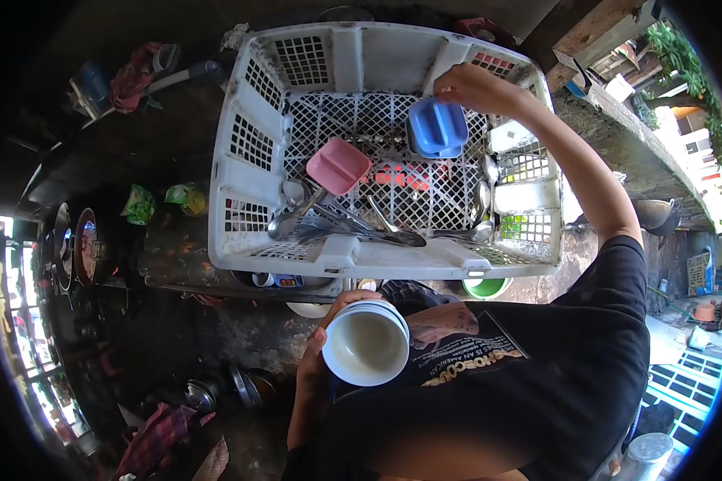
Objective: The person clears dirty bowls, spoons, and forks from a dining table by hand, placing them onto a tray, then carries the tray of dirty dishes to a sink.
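Observation:
My left hand [319,341] is wrapped round the side of a small stack of pale bowls [367,345], held at my chest with the mouths facing up. Inside the large white plastic basket [349,260], my right hand [472,86] pinches the upper edge of a blue divided dish [439,128]. Another dish seems to lie beneath the blue one. To its left rests a pink divided dish [338,166]. Spoons and other metal cutlery [353,220] lie along the basket's near side, and more spoons [483,208] lean at its right wall.
A green bowl [487,287] shows below the basket's near edge. Green packets [139,204] lie to the left, with pans [86,244] farther left. At lower left are metal pots [253,387] and a checked cloth [159,437]. A concrete ledge [650,148] runs along the right.

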Demonstrator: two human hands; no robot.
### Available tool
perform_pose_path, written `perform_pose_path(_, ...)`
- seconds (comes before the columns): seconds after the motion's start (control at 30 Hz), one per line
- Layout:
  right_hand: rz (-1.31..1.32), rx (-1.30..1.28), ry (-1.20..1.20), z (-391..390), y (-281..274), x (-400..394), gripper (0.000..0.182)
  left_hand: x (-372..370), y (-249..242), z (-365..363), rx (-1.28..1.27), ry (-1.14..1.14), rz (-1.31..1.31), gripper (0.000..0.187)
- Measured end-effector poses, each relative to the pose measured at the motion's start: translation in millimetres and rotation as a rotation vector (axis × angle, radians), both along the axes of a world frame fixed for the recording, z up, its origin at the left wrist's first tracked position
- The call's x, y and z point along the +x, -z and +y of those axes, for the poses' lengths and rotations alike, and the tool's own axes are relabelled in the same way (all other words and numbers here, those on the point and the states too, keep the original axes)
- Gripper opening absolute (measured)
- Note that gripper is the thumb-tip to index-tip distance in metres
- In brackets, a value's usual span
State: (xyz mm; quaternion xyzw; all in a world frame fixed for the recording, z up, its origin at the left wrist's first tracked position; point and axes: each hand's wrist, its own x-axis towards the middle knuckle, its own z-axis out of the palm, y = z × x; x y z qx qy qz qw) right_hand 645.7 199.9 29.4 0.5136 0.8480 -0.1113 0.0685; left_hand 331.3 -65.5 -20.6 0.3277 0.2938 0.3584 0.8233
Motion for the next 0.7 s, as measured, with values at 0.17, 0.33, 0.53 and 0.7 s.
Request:
perform_pose_path(0.17,0.343,0.132,-0.317,7.3,47.9,-69.4,0.022,2.5,-2.5,0.2,0.003,0.018,0.003,0.093)
perform_pose_path(0.33,0.183,0.016,-0.378,16.5,74.6,-108.2,0.025,0.2,-1.9,-1.8,-0.003,0.031,0.001,0.093)
perform_pose_path(0.53,0.066,0.021,-0.59,-3.9,60.8,-95.4,0.015,-7.4,-6.2,-4.3,-0.026,0.006,0.004,0.093)
perform_pose_path(0.7,-0.028,-0.1,-0.516,-4.2,62.6,-92.9,0.013,-3.9,-11.1,3.2,-0.012,0.047,0.014,0.093)
